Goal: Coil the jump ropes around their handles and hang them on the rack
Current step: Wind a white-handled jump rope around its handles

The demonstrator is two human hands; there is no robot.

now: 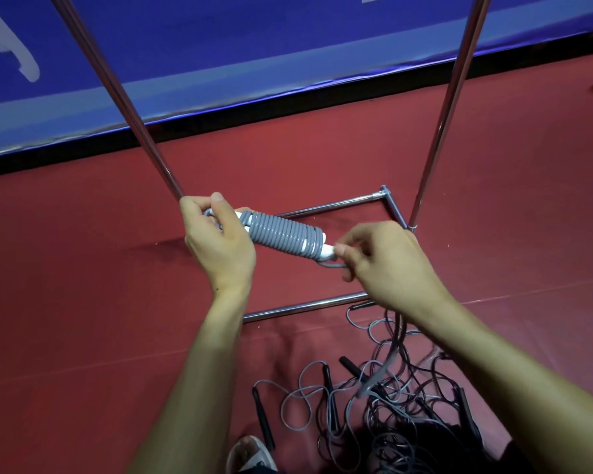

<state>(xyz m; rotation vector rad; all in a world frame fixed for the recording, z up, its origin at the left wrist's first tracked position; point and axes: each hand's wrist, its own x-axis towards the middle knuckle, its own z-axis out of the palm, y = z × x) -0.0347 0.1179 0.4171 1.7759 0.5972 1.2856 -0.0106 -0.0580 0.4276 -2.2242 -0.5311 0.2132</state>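
A grey jump rope (283, 236) is coiled tightly around its white handles, held level above the floor. My left hand (218, 242) grips the left end of the bundle. My right hand (387, 265) pinches the white handle tip and a short grey loop of rope at the right end. The chrome rack (326, 205) stands just behind, with two slanted uprights rising past my hands and its base bars on the floor.
A tangled pile of grey and dark jump ropes (384, 398) with black handles lies on the red floor (83, 302) below my right arm. A shoe (250, 455) shows at the bottom edge. A blue banner wall (254, 46) runs behind the rack.
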